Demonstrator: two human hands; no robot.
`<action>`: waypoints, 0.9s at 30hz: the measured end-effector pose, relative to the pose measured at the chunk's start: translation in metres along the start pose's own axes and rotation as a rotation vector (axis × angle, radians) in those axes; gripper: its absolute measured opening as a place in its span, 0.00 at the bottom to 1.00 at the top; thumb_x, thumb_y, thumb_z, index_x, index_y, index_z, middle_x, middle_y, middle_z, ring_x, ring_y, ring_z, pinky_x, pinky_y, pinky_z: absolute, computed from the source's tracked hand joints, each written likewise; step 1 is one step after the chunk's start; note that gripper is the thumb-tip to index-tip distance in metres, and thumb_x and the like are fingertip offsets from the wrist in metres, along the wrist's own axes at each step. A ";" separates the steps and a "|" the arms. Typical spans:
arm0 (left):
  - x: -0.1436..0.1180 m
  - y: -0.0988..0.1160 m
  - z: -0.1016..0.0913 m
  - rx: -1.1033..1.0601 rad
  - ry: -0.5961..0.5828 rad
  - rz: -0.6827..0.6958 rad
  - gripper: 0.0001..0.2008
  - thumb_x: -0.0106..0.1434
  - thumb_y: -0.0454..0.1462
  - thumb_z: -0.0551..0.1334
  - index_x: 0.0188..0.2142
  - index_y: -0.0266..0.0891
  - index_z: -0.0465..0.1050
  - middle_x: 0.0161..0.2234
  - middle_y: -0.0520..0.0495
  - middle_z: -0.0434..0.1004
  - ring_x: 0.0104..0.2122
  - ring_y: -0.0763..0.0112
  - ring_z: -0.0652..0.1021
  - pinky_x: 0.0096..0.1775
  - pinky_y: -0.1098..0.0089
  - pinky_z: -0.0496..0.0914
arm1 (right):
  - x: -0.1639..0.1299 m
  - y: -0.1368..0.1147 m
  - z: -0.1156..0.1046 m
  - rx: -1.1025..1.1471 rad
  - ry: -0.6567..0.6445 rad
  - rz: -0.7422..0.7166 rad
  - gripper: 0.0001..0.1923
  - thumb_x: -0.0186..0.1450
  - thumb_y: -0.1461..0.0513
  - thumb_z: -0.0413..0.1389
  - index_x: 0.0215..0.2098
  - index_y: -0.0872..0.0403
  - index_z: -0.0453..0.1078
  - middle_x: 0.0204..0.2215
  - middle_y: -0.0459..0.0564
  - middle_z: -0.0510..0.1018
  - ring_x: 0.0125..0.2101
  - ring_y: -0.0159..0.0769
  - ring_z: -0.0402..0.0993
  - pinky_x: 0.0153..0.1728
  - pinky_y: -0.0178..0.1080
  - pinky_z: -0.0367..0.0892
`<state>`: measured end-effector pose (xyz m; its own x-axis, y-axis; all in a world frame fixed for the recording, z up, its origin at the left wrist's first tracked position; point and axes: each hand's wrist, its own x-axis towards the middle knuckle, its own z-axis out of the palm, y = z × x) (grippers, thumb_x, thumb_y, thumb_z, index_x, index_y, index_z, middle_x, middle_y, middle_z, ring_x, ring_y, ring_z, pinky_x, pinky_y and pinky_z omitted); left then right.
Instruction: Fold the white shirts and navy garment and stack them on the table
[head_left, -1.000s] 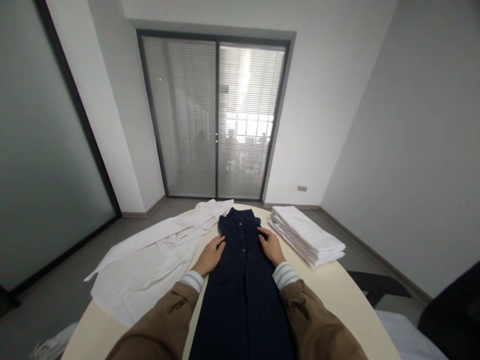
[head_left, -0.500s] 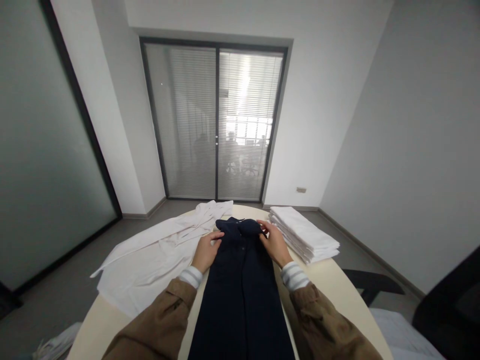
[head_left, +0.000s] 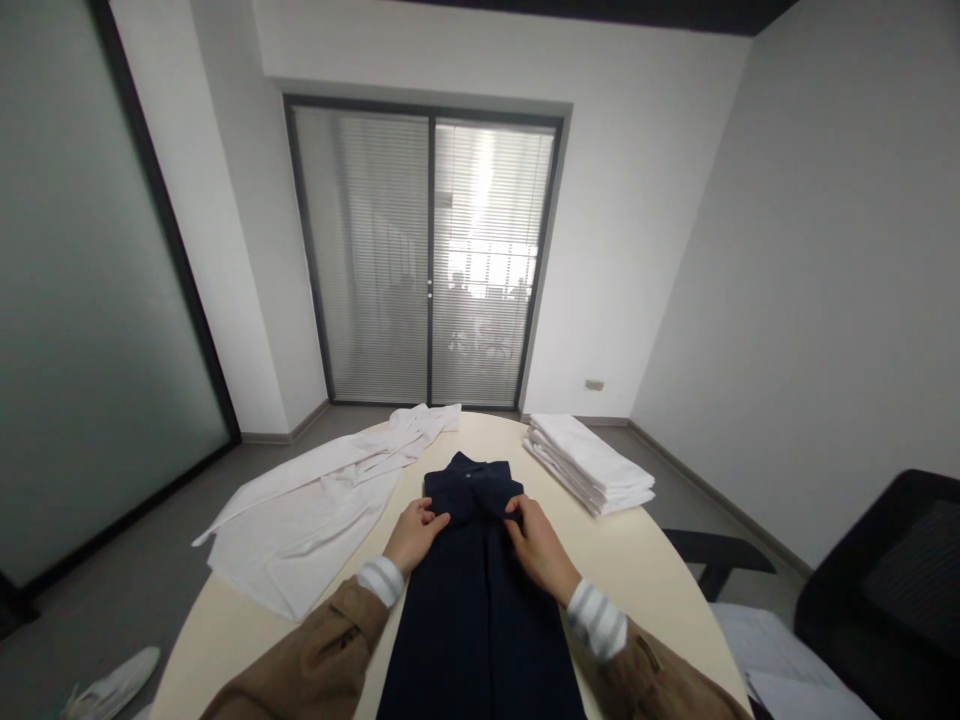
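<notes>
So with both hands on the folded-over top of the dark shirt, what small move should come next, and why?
Probably press the fold flat. The left hand and right hand pinch the navy shirt where its collar end lies doubled toward the person on the table, and the fold looks loose.

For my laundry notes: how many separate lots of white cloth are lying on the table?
2. A spread-out white shirt lies at the table's left, and a stack of folded white cloths sits at the far right. How many pieces the stack holds cannot be told.
</notes>
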<state>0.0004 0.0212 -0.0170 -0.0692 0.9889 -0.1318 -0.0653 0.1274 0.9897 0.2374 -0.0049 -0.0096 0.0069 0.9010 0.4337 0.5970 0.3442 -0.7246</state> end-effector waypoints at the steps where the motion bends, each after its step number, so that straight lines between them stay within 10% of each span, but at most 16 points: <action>1: 0.000 -0.002 0.002 0.000 -0.001 -0.009 0.31 0.52 0.39 0.73 0.52 0.34 0.66 0.29 0.50 0.74 0.27 0.69 0.77 0.29 0.70 0.71 | -0.002 0.002 0.002 0.012 0.000 0.000 0.07 0.62 0.62 0.50 0.39 0.49 0.66 0.37 0.50 0.74 0.40 0.43 0.72 0.43 0.45 0.68; 6: 0.011 -0.007 0.016 -0.082 -0.022 0.035 0.34 0.58 0.38 0.70 0.60 0.35 0.57 0.33 0.50 0.75 0.32 0.70 0.79 0.37 0.69 0.73 | 0.009 0.013 0.010 0.049 -0.012 0.001 0.05 0.64 0.60 0.48 0.39 0.50 0.62 0.36 0.50 0.72 0.39 0.42 0.70 0.44 0.46 0.67; 18: 0.051 -0.009 0.024 -0.256 -0.081 0.139 0.27 0.54 0.44 0.72 0.50 0.34 0.70 0.34 0.44 0.81 0.39 0.62 0.81 0.47 0.62 0.72 | 0.046 0.033 0.018 0.213 -0.001 0.054 0.09 0.60 0.56 0.54 0.36 0.51 0.65 0.33 0.47 0.74 0.34 0.40 0.71 0.40 0.42 0.68; 27: 0.032 -0.001 0.017 -0.260 -0.143 0.262 0.15 0.49 0.38 0.61 0.38 0.36 0.78 0.39 0.45 0.82 0.44 0.57 0.78 0.48 0.62 0.71 | 0.038 0.019 -0.001 0.687 -0.134 0.195 0.34 0.48 0.65 0.55 0.54 0.51 0.62 0.41 0.51 0.79 0.41 0.44 0.76 0.44 0.45 0.69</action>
<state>0.0147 0.0537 -0.0215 0.0215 0.9883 0.1507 -0.3148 -0.1364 0.9393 0.2498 0.0354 -0.0067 -0.0630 0.9724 0.2245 -0.0441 0.2220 -0.9741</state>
